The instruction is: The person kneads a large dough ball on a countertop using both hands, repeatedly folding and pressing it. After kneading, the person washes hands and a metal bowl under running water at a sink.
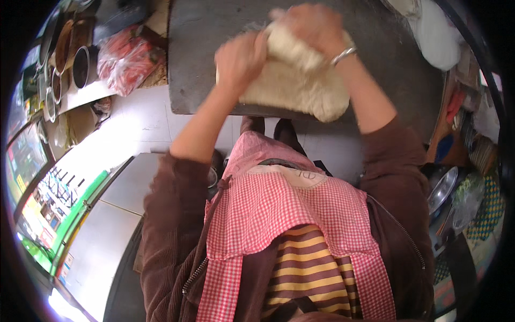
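A large slab of pale dough point(289, 88) lies on the dark worktop point(386, 80), its near side reaching the front edge and drooping slightly over it at the right. A thick upper portion of it is folded or bunched on top. My left hand point(243, 60) is curled at the left side of this dough, thumb against the raised fold. My right hand point(316, 30), a silver bangle at its wrist, grips the far part of the fold from above. Both hands are motion-blurred, and their fingertips are partly hidden in or behind the dough.
At left, a shelf holds several round containers point(82, 68) and a red plastic bag point(126, 58). A white bag-like item point(436, 36) rests on the worktop's far right corner. A metal bowl point(442, 189) and a clear bag of greens point(468, 197) are at lower right.
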{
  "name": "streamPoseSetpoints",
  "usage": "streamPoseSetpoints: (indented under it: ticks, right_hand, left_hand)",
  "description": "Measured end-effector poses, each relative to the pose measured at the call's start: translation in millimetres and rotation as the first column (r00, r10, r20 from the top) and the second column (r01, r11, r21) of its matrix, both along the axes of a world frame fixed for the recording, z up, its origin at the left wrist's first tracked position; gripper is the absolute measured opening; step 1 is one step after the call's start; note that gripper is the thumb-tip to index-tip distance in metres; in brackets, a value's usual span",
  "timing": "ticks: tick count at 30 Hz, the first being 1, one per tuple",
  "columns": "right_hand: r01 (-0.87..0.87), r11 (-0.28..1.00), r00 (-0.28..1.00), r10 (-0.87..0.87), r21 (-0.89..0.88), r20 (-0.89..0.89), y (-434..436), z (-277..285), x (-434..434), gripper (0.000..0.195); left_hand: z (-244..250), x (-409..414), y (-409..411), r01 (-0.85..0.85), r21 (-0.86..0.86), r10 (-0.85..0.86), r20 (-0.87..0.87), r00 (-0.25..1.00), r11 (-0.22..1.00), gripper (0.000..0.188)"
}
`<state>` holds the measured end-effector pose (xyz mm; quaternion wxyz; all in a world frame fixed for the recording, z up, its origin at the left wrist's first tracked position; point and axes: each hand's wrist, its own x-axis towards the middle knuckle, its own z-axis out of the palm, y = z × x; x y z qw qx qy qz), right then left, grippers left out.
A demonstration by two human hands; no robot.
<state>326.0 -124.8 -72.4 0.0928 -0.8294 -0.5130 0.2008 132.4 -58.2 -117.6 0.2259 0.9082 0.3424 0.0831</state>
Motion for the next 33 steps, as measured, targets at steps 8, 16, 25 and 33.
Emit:
streamPoseSetpoints:
  ticks: [8,16,25,33]
  right_hand:
    - [-0.435,0.671,0.883,0.448,0.601,0.139,-19.6,-6.4,-110.3,0.048]
    - [-0.239,0.955,0.961,0.259,0.176,-0.099,73.8,-32.4,-91.1,0.070]
    - [-0.141,0.977,0.987,0.152,0.158,-0.057,98.8,-44.2,-77.8,0.063]
    - [-0.142,0.722,0.978,-0.003,0.677,0.209,-99.1,30.1,-8.8,0.020]
  left_hand:
    - [-24.7,-125.1,-81.2,-0.363,0.106,0.319,0.299,0.900,0.926,0.043]
    - [-35.3,-84.0,9.0,-0.396,0.116,0.352,0.280,0.893,0.911,0.048]
    - [-34.6,-65.5,66.4,-0.322,0.211,0.259,0.279,0.925,0.923,0.042]
    - [3.2,-47.6,52.5,0.061,-0.893,0.328,0.226,0.917,0.445,0.046]
